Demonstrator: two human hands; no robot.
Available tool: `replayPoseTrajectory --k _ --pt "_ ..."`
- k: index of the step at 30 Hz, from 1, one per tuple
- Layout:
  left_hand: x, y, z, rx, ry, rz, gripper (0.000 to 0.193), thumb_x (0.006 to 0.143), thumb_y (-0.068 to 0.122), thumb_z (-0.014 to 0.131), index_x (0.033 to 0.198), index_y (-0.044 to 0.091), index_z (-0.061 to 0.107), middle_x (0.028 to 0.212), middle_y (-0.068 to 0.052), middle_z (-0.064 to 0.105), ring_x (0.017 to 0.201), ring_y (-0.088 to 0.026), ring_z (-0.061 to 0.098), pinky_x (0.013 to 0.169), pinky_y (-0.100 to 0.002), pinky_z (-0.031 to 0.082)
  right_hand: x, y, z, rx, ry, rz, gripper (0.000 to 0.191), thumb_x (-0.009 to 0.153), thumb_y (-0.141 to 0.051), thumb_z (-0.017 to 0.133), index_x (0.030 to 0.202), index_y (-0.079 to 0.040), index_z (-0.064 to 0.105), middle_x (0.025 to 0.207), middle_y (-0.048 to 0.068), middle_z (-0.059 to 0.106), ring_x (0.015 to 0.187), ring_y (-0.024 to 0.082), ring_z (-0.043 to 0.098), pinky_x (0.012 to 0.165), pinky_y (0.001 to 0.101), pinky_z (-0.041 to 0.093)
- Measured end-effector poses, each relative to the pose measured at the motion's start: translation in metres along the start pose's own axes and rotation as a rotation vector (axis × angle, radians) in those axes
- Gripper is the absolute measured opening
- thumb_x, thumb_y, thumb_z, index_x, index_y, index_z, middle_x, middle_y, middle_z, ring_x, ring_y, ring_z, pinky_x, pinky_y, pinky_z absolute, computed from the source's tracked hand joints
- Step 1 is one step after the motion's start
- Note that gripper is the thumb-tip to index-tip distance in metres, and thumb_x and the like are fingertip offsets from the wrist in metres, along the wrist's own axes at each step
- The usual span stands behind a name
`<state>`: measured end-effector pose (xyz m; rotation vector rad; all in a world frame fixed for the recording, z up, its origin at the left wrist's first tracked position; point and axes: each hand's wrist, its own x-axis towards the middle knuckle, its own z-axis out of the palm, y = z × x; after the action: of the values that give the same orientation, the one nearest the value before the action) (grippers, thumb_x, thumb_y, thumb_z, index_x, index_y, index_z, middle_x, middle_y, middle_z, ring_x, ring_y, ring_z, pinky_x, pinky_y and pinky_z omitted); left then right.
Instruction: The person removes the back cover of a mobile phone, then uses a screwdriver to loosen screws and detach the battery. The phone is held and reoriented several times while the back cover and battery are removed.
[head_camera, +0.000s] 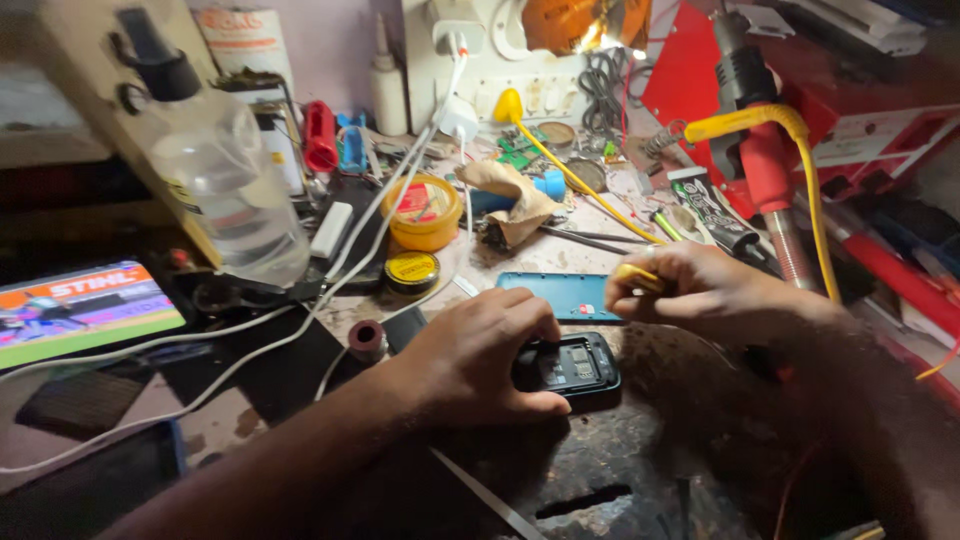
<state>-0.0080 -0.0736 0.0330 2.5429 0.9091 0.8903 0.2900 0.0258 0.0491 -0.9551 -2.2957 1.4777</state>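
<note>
My left hand (478, 358) rests on a small black phone (572, 368) lying open on the worn bench, fingers pressing its left end. The phone's back is off and its inner compartment shows. My right hand (700, 290) hovers just above and to the right of the phone, pinching the yellow handle of a soldering iron (636, 275) whose yellow cable runs up to the back. A teal phone cover (556, 294) lies flat just behind the phone, between the two hands.
A clear plastic bottle (225, 180) stands at the left, above a lit phone screen (85, 308). White cables (300, 320) cross the bench. A yellow paste tub (423, 212), a small round tin (411, 271), a solder spool (366, 340) and a red hot-air tool (765, 160) crowd the back.
</note>
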Motion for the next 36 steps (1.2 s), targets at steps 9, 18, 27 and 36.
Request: replayPoseTrajectory --k 9,18,27,36 --pt "-0.002 0.005 -0.004 0.004 -0.002 -0.001 0.055 0.069 0.043 0.09 0.103 0.01 0.062 0.098 -0.009 0.064 0.098 -0.031 0.065 0.082 -0.042 0.053 0.004 0.012 0.009 0.041 -0.081 0.068 0.016 0.091 0.002 0.069 0.107 0.002 0.072 0.093 0.002 0.074 0.09 0.008 0.066 0.081 0.0261 0.056" --pt "-0.001 0.007 -0.005 -0.001 -0.02 -0.02 0.055 0.07 0.044 0.089 0.103 0.01 0.062 0.099 -0.009 0.064 0.099 -0.03 0.064 0.083 -0.042 0.052 0.001 -0.006 0.022 -0.088 0.098 0.158 0.03 0.078 0.002 0.078 0.108 -0.001 0.079 0.093 0.004 0.079 0.083 0.009 0.069 0.075 0.0271 0.058" --pt "-0.002 0.008 -0.006 0.003 -0.015 -0.015 0.055 0.069 0.044 0.09 0.103 0.01 0.062 0.099 -0.009 0.064 0.099 -0.03 0.065 0.083 -0.042 0.053 -0.018 -0.051 0.022 -0.064 0.194 -0.063 0.041 0.093 -0.01 0.071 0.133 -0.006 0.073 0.091 0.004 0.07 0.085 0.009 0.064 0.078 0.027 0.054" --pt "0.003 0.021 -0.009 0.117 -0.065 -0.081 0.064 0.071 0.052 0.085 0.113 0.01 0.062 0.105 -0.012 0.066 0.104 -0.034 0.064 0.085 -0.046 0.051 -0.02 -0.051 0.017 -0.059 0.402 -0.344 0.035 0.099 -0.015 0.066 0.129 -0.006 0.051 0.113 0.014 0.076 0.105 0.018 0.074 0.087 0.0326 0.06"
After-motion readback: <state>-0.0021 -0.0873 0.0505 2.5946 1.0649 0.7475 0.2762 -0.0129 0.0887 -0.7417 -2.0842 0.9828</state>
